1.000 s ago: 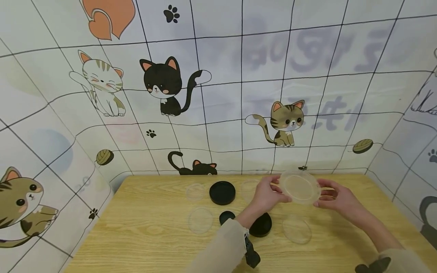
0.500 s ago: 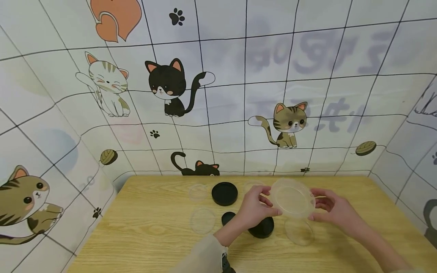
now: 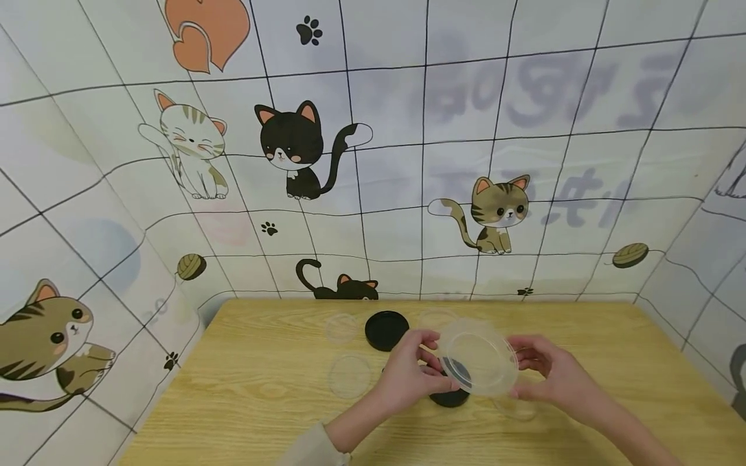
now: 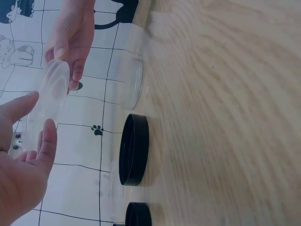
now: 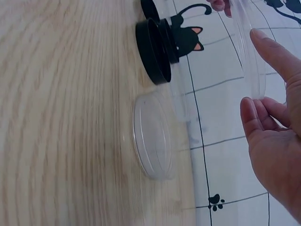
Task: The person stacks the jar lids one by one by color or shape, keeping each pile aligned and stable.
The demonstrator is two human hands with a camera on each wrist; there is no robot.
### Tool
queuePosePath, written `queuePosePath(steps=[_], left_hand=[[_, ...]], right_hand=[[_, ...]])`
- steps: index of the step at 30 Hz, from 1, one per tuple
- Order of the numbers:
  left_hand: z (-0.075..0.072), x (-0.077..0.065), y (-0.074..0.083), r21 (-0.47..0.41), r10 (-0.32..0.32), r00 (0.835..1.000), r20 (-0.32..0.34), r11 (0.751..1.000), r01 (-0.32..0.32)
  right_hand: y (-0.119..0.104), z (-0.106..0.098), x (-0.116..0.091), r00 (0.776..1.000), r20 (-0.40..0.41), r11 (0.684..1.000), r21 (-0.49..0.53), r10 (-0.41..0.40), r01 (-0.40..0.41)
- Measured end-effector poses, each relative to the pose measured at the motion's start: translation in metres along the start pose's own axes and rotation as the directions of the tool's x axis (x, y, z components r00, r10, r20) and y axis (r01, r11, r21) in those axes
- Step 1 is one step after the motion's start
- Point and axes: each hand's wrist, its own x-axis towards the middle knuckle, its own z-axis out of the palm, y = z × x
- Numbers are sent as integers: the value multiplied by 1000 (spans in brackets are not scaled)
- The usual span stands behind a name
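Observation:
A clear round shallow lid (image 3: pixel 480 356) is held up above the table, tilted, between both hands. My left hand (image 3: pixel 405 375) pinches its left rim between thumb and fingers, and my right hand (image 3: pixel 553 378) pinches the right rim. In the left wrist view, the clear lid (image 4: pixel 54 92) stands on edge between the thumb and fingers. Behind and below it, partly covered, sits a black round lid (image 3: pixel 450 396). Another clear round dish (image 5: pixel 153 136) lies under the right hand in the right wrist view.
A larger black round lid (image 3: pixel 387 331) stands at the back of the wooden table (image 3: pixel 245 395). Clear discs (image 3: pixel 350 377) lie to the left and back. A small black lid (image 4: pixel 138 215) is mostly hidden behind the left hand in the head view. Cat-print cloth (image 3: pixel 384 162) surrounds the table.
Both hands have brought the clear lid leftward and down toward me. It now overlaps the nearer black lid in the head view. The head view has shifted slightly.

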Motion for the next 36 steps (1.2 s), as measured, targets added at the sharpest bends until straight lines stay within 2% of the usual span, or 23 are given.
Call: queuePosePath(steps=[3, 6, 10, 13, 15, 21, 23, 25, 29, 34, 36], left_hand=[[-4, -10, 1, -14, 4, 1000, 4, 1000, -4], [-10, -23, 1, -33, -17, 1000, 3, 999, 18], [-17, -42, -3, -52, -39, 999, -6, 998, 39], [-23, -54, -8, -26, -35, 999, -12, 999, 35], [-27, -62, -11, -12, -61, 998, -13, 998, 61], [-39, -87, -22, 6, -205, 979, -5, 979, 205], [-43, -95, -26, 20, -231, 973, -2, 973, 231], [-46, -102, -30, 53, -227, 974, 3, 973, 226], [-54, -113, -39, 122, -180, 984, 12, 977, 177], [-63, -123, -48, 121, -184, 983, 18, 976, 180], [-66, -127, -53, 130, -190, 982, 10, 974, 187]], right_hand=[[-2, 8, -1, 1000, 22, 1000, 21, -19, 19], [-5, 16, -1, 998, 49, 999, 35, -33, 32], [-7, 31, -1, 993, 67, 995, 36, -92, 90], [-5, 42, -3, 989, 72, 991, 40, -130, 127], [-5, 50, -5, 988, 85, 990, 51, -132, 128], [-2, 71, -12, 983, 162, 992, 105, -86, 70], [0, 77, -14, 981, 179, 992, 112, -76, 57], [2, 84, -16, 978, 197, 992, 122, -68, 44], [4, 95, -18, 970, 243, 988, 152, -29, -9], [5, 108, -19, 940, 311, 966, 165, 139, -197], [7, 113, -20, 931, 323, 959, 163, 169, -231]])
